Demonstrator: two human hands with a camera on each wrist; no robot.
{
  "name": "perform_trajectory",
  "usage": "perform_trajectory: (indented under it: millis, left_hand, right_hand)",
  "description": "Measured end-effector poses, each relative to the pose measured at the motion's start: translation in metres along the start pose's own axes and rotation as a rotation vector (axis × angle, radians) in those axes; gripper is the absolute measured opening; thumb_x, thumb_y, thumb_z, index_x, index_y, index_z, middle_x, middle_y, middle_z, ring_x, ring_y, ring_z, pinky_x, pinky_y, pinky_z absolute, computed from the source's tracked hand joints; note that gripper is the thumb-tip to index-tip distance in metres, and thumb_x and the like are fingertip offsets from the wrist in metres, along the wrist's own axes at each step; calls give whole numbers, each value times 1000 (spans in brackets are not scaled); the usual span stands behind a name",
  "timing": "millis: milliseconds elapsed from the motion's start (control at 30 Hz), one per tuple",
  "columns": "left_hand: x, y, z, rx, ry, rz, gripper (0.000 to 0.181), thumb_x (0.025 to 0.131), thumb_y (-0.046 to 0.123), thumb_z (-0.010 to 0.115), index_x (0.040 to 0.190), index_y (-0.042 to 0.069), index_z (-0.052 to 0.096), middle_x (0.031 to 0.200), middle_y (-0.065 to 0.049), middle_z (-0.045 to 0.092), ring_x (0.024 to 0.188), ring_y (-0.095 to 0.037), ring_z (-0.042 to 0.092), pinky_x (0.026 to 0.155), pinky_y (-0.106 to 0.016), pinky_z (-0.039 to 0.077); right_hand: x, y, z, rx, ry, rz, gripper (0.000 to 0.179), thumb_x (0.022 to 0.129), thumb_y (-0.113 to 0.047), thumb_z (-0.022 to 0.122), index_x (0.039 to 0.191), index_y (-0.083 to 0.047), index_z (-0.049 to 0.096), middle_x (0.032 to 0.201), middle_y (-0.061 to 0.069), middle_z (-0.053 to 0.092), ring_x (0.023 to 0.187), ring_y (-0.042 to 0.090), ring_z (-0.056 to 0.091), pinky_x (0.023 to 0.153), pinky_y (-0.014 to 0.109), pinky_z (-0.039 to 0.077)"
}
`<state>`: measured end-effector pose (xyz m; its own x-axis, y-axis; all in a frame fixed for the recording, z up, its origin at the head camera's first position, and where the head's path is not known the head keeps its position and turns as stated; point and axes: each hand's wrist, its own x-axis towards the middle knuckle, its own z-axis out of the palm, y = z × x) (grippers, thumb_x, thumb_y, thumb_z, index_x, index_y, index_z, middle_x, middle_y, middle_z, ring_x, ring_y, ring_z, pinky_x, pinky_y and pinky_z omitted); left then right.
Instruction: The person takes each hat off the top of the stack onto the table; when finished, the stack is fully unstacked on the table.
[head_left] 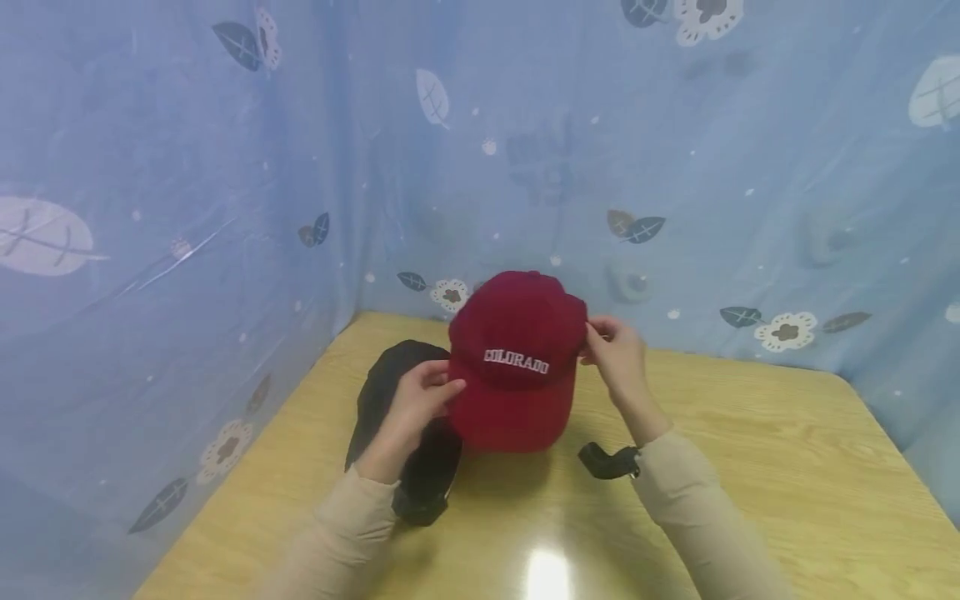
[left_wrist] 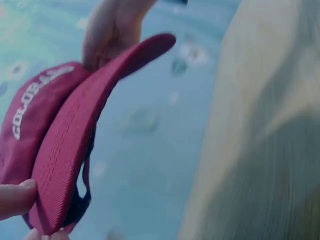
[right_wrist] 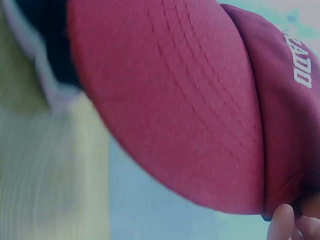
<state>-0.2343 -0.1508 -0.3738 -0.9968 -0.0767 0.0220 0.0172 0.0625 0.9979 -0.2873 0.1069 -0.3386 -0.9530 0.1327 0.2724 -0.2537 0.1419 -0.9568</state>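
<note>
A red baseball cap [head_left: 517,333] with white COLORADO lettering is held up above the table, its front toward the head camera. My left hand [head_left: 416,398] pinches the cap at the left end of its brim; in the left wrist view the thumb [left_wrist: 19,197] presses on the brim's top. On the other side, my right hand [head_left: 618,358] pinches the cap's side edge, and the right wrist view shows its fingertips [right_wrist: 282,222] at the crown's lower edge. Behind the left hand lies a black cap [head_left: 401,367], partly hidden by that hand and the red cap.
The wooden table [head_left: 765,450] runs to a blue patterned curtain [head_left: 525,167] at the back and left. A black curved piece [head_left: 607,462] shows beside the right sleeve, apparently at the wrist. Light glares on the near tabletop.
</note>
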Motion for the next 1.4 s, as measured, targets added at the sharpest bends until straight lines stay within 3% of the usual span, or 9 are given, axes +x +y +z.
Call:
perform_trajectory:
  millis: [233,367,567,733,900,1067,1167,1233,1400]
  left_hand:
    - [18,-16,98,-83,-133,-48,34,81,7,68,112,-5,58,90,-10,62,63,-10,58,56,-26,52]
    - [27,-31,141,-82,-136,-75,32,80,4,68,110,-4,59,86,-8,62,64,-10,58,56,-27,54]
    - [27,-68,183,-9,-80,-134,28,78,4,70,104,-1,60,81,-4,61,61,-10,56,46,-19,46]
    - [21,-81,198,53,-73,-191,30,77,4,71,104,0,57,81,-2,59,60,-9,53,47,-18,43]
    - [17,-80,199,66,-114,-196,39,76,-1,69,111,-2,53,84,-4,58,62,-9,54,52,-19,47]
    - [20,-77,181,172,-272,-140,39,78,7,71,113,1,55,94,-6,61,83,-19,60,72,-33,53]
    - [25,-61,154,280,-356,-41,39,81,17,70,116,3,57,99,-6,62,90,-20,59,76,-34,51]
    - [27,-42,129,325,-362,27,40,84,21,68,119,5,56,104,-7,62,93,-22,59,77,-35,51]
    - [23,3,50,359,-228,203,40,85,19,67,121,5,56,109,-13,62,94,-27,61,76,-37,52]
  right_hand:
    - [-1,28,-92,-158,97,16,34,92,-16,52,105,16,56,63,-17,56,52,-1,57,53,20,53]
    - [2,51,-128,-252,105,54,40,93,-21,50,107,17,54,65,-20,54,54,-3,58,56,20,53]
    - [2,91,-157,-247,68,161,46,94,-21,48,113,21,49,68,-19,55,56,-4,59,59,23,55]
    - [-1,115,-169,-307,67,238,43,95,-17,45,115,21,48,71,-8,60,55,-1,59,58,23,55]
    - [-4,123,-173,-389,28,284,43,95,-15,43,119,20,47,82,12,66,58,6,63,60,25,55]
    - [-16,122,-180,-432,-34,319,48,96,-21,40,121,21,43,93,27,63,62,15,65,58,30,56]
    - [-20,114,-180,-546,-5,266,48,96,-23,38,119,19,47,104,34,59,63,17,65,54,27,54]
    - [-18,104,-177,-621,42,203,46,96,-24,38,117,15,51,108,34,57,62,18,64,51,25,53]
    - [-7,62,-146,-651,135,41,40,96,-24,42,114,8,57,105,30,60,60,18,63,47,22,48]
